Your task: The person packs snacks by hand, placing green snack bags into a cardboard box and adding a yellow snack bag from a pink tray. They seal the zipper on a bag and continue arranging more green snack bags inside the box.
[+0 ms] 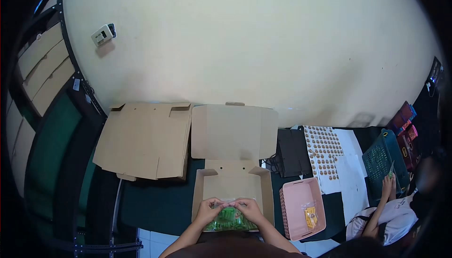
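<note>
A clear plastic bag point(229, 220) filled with small green pieces lies at the front of the open cardboard box point(267, 192); I cannot tell whether it rests inside or is held just above. My left hand point(209, 210) is closed in a pinch on the bag's top edge. Close beside it, my right hand point(249, 209) pinches the same edge, with the fingertips of both hands almost meeting. The box's lid point(234, 131) stands raised behind it. What the green pieces are is too small to make out.
Flattened cardboard boxes point(143, 140) are stacked left. To the right stands a pink basket point(292, 206) holding a small bag of yellow pieces point(310, 216). Beyond are a black object point(293, 152), sticker sheets point(325, 147) and a green basket point(376, 157), beside which another person point(391, 218) holds something green.
</note>
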`<state>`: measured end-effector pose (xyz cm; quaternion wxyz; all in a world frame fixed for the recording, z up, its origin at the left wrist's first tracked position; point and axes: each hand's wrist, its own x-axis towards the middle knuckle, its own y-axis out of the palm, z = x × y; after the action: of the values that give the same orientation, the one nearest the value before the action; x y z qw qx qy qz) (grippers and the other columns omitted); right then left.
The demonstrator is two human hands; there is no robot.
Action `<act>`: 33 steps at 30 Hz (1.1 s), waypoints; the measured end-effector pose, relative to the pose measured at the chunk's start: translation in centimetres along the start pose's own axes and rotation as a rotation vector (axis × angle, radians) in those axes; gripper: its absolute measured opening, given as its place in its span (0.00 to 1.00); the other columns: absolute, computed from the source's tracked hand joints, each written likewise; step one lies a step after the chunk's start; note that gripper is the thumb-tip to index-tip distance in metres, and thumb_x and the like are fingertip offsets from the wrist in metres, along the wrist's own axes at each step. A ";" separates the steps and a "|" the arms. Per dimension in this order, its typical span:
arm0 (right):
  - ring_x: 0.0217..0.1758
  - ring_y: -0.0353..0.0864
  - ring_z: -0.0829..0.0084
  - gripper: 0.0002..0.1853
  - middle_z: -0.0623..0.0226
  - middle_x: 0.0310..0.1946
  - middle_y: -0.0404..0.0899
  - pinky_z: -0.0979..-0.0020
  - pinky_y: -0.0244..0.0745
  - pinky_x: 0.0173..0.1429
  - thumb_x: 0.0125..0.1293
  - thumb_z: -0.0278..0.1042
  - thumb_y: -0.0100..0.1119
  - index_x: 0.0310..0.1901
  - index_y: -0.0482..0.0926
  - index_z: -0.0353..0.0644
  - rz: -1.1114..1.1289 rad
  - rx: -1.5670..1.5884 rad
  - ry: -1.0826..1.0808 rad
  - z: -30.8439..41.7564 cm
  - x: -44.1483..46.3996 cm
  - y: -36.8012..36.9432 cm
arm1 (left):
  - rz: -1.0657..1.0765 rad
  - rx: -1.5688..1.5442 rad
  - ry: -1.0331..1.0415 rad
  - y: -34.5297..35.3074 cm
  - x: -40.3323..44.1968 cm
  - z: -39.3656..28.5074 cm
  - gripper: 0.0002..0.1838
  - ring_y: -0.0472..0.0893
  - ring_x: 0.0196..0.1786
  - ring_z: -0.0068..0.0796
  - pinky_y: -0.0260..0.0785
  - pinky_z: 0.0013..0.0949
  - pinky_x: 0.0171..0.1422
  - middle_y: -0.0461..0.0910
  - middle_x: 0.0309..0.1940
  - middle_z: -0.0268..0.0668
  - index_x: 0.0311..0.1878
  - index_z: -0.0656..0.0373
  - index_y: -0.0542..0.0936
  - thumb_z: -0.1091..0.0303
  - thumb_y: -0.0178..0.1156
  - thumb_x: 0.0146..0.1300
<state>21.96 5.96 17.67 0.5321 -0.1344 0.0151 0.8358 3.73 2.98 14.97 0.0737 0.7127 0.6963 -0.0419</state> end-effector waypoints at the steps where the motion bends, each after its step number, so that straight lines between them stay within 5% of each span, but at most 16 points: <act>1: 0.38 0.76 0.77 0.13 0.64 0.34 0.81 0.74 0.69 0.46 0.62 0.37 0.56 0.39 0.80 0.35 -0.005 -0.038 -0.050 -1.0 0.4 0.0 | 0.005 0.020 -0.009 -0.2 0.0 -0.1 0.08 0.72 0.30 0.14 0.65 0.22 0.36 0.78 0.27 0.31 0.33 0.62 0.81 0.66 0.63 0.56; 4: 0.38 0.76 0.78 0.16 0.66 0.34 0.81 0.75 0.69 0.47 0.65 0.41 0.53 0.41 0.79 0.34 0.130 0.033 0.078 -3.6 1.4 -0.8 | 0.126 0.057 -0.137 -1.6 -0.2 -1.2 0.10 0.69 0.30 0.12 0.63 0.19 0.33 0.78 0.28 0.29 0.38 0.61 0.82 0.65 0.61 0.58; 8: 0.28 0.70 0.85 0.18 0.74 0.23 0.74 0.81 0.69 0.32 0.68 0.46 0.47 0.45 0.79 0.39 0.337 0.063 0.209 1.6 0.7 -2.3 | 0.295 -0.079 -0.217 -3.1 -0.3 -0.6 0.15 0.66 0.27 0.11 0.62 0.18 0.30 0.77 0.31 0.27 0.48 0.60 0.78 0.63 0.59 0.60; 10: 0.22 0.66 0.87 0.19 0.76 0.23 0.71 0.82 0.68 0.26 0.68 0.47 0.46 0.50 0.76 0.43 0.309 -0.018 0.245 -0.9 1.9 -2.8 | 0.275 0.046 -0.291 -3.0 -0.6 -2.7 0.25 0.72 0.34 0.17 0.68 0.22 0.39 0.77 0.40 0.32 0.59 0.58 0.69 0.63 0.61 0.58; 11: 0.23 0.67 0.86 0.20 0.75 0.25 0.72 0.82 0.69 0.26 0.68 0.47 0.47 0.53 0.74 0.44 0.155 0.123 0.194 -2.4 2.7 -2.8 | 0.273 0.048 0.152 -3.1 -0.1 0.1 0.35 0.73 0.50 0.31 0.66 0.32 0.55 0.71 0.52 0.41 0.64 0.55 0.61 0.63 0.64 0.55; 14: 0.29 0.72 0.82 0.21 0.69 0.34 0.74 0.80 0.77 0.30 0.69 0.39 0.44 0.62 0.64 0.46 -0.110 0.276 0.171 -3.0 3.5 -3.1 | 0.266 0.507 0.312 -2.5 -0.4 -2.6 0.39 0.62 0.64 0.43 0.55 0.40 0.67 0.64 0.59 0.46 0.65 0.52 0.60 0.66 0.66 0.50; 17: 0.39 0.78 0.69 0.25 0.59 0.45 0.68 0.72 0.82 0.40 0.65 0.25 0.38 0.65 0.56 0.43 -0.143 0.549 0.337 -6.7 5.2 -4.2 | 0.263 0.765 0.358 -1.1 -0.5 -1.3 0.35 0.61 0.62 0.46 0.55 0.41 0.66 0.63 0.60 0.44 0.62 0.50 0.64 0.70 0.65 0.49; 20: 0.37 0.78 0.68 0.24 0.59 0.45 0.69 0.72 0.81 0.43 0.65 0.25 0.38 0.64 0.57 0.40 -0.101 0.611 0.340 -9.3 6.2 -4.1 | 0.244 0.761 0.322 -1.1 0.4 2.1 0.31 0.64 0.60 0.45 0.57 0.41 0.64 0.65 0.59 0.39 0.60 0.48 0.68 0.74 0.62 0.49; 22: 0.35 0.78 0.71 0.20 0.59 0.44 0.72 0.72 0.81 0.41 0.68 0.31 0.39 0.60 0.62 0.35 -0.117 0.639 0.315 -8.1 6.3 -4.0 | 0.192 0.734 0.342 -1.7 1.3 2.4 0.27 0.69 0.55 0.41 0.62 0.38 0.60 0.69 0.55 0.39 0.58 0.48 0.70 0.75 0.59 0.53; 24: 0.32 0.78 0.75 0.19 0.60 0.38 0.76 0.75 0.78 0.33 0.70 0.40 0.40 0.52 0.68 0.33 -0.122 0.652 0.272 -8.3 6.6 -4.1 | 0.030 0.392 0.018 -2.2 2.2 2.7 0.24 0.73 0.50 0.40 0.64 0.34 0.56 0.72 0.53 0.39 0.58 0.49 0.70 0.74 0.56 0.56; 26: 0.31 0.77 0.77 0.21 0.61 0.35 0.76 0.77 0.76 0.32 0.69 0.45 0.40 0.48 0.70 0.33 -0.063 0.483 0.250 -9.8 7.9 -4.3 | 0.007 0.388 -0.123 -3.3 3.2 1.9 0.24 0.76 0.48 0.40 0.65 0.31 0.55 0.73 0.51 0.43 0.60 0.53 0.66 0.72 0.54 0.59; 29: 0.27 0.75 0.78 0.23 0.64 0.29 0.77 0.80 0.72 0.30 0.69 0.51 0.41 0.43 0.72 0.34 -0.002 0.221 0.362 -10.5 10.0 -4.6 | -0.146 0.145 0.116 -4.9 5.3 3.4 0.24 0.68 0.60 0.39 0.64 0.34 0.58 0.68 0.56 0.47 0.61 0.57 0.65 0.69 0.54 0.61; 31: 0.25 0.75 0.78 0.23 0.66 0.26 0.77 0.80 0.71 0.31 0.68 0.51 0.41 0.42 0.73 0.35 0.002 0.121 0.499 -11.2 11.2 -4.6 | -0.304 0.567 0.360 -5.1 5.9 1.4 0.25 0.64 0.63 0.43 0.57 0.37 0.65 0.64 0.59 0.48 0.61 0.58 0.63 0.69 0.53 0.59; 33: 0.25 0.73 0.78 0.21 0.60 0.32 0.76 0.77 0.71 0.32 0.67 0.48 0.44 0.47 0.71 0.36 -0.252 0.123 0.310 -12.5 11.9 -3.2 | -0.233 0.556 0.324 -5.1 5.9 1.7 0.25 0.61 0.64 0.46 0.55 0.38 0.66 0.61 0.61 0.49 0.61 0.58 0.63 0.70 0.54 0.59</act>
<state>22.65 15.76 3.17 0.6309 -0.2293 0.1308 0.7296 -1.10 8.64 12.14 -0.2403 0.6188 0.7375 -0.1242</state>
